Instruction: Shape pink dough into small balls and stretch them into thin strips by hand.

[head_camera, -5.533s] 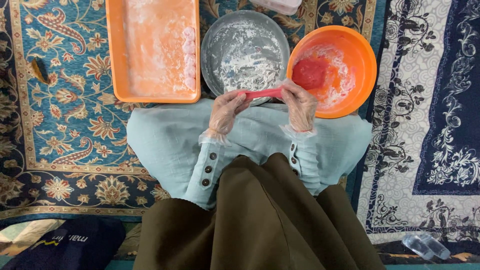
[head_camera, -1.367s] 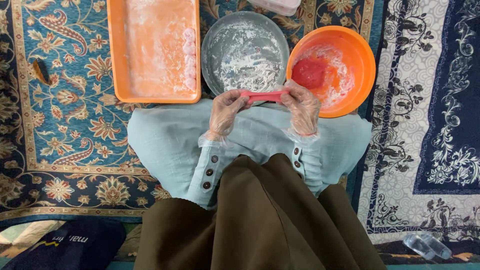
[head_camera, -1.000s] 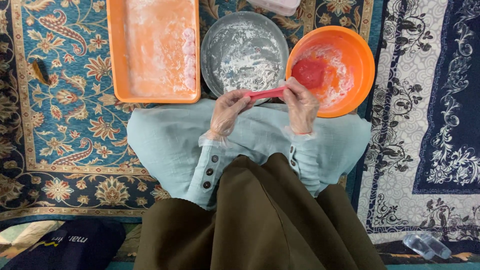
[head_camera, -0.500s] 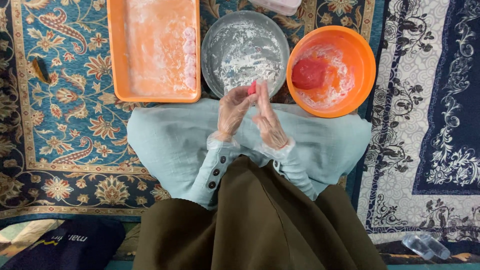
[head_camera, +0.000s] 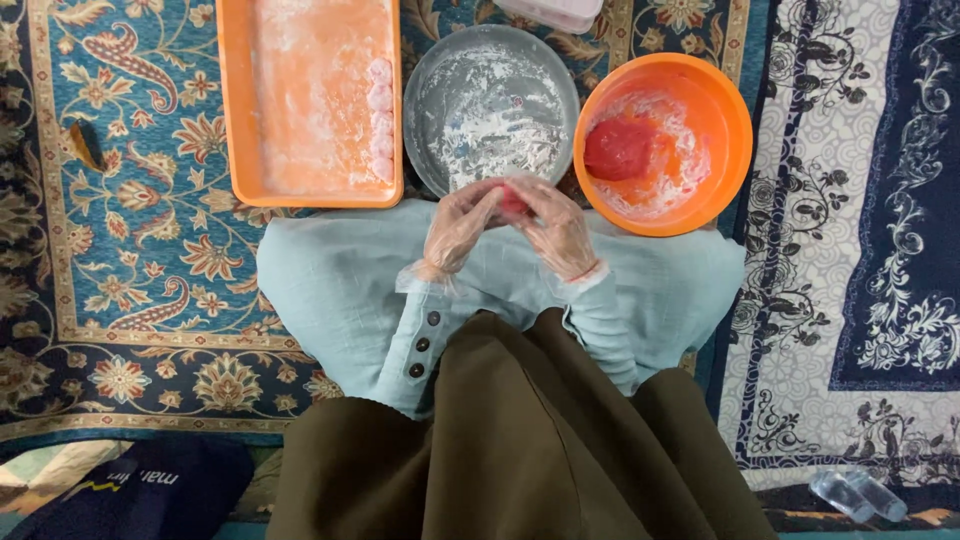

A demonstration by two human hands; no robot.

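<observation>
Red dough piece showing between the hands, both in clear gloves. Orange bowl showing a red dough lump plus white flour smears. Grey metal pan wearing a white flour dusting. Orange tray carrying white flour and pale pink balls along its right edge. Carpet running teal with floral and paisley pattern. Rug at the right edge showing navy and white scrollwork. Sleeves reading light blue with dark buttons, skirt olive-brown.
</observation>
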